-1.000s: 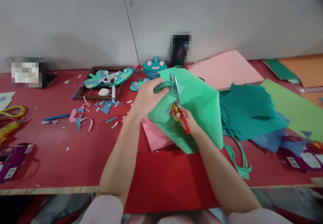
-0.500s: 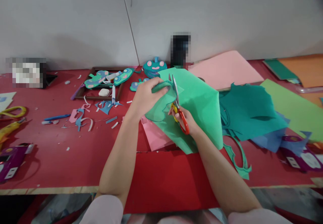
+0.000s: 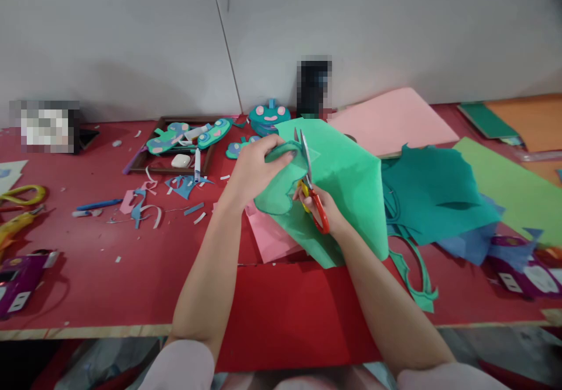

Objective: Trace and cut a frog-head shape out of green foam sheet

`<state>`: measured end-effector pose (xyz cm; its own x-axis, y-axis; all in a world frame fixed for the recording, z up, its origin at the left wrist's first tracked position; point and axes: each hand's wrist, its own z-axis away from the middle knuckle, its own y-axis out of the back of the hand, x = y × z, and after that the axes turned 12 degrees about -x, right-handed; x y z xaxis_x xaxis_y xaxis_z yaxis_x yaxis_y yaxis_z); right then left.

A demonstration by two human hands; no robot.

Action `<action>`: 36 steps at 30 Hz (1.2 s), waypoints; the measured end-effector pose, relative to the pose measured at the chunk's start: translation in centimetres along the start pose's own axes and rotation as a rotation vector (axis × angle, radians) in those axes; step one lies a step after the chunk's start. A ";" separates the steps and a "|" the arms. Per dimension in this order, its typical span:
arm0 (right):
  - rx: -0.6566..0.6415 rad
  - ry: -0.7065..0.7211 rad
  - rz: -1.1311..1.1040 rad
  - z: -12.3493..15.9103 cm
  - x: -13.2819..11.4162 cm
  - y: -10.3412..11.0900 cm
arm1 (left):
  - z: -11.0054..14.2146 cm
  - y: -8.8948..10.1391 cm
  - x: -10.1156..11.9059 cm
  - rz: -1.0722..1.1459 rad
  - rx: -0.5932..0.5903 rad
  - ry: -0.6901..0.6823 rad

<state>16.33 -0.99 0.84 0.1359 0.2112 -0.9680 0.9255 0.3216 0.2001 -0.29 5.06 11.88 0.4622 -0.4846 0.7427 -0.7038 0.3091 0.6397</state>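
One bare left hand (image 3: 253, 168) pinches a curved, dark-outlined green felt-like piece (image 3: 276, 194); near it but apart, the right hand (image 3: 331, 207) is wrapped around silver-bladed scissors with red and yellow handles (image 3: 308, 169), parted blades at the piece's edge, above a large bright-green sheet (image 3: 357, 185).

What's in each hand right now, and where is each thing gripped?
The left hand holds a green piece by its upper part, thumb across its face. The right hand holds the scissors by their red-and-yellow handles.
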 end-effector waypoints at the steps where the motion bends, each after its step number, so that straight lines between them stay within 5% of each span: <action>1: 0.000 -0.004 0.002 0.0 0.0 0.0 | 0.0 0.0 0.0 0.002 -0.001 0.000; 36: 0.035 -0.071 0.046 0.1 0.0 0.0 | 0.2 0.7 -0.9 0.065 0.044 0.024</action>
<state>16.34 -1.11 0.83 0.2022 0.1586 -0.9664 0.9294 0.2799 0.2404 -1.29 5.59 11.66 0.4272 -0.4451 0.7870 -0.7554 0.3027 0.5812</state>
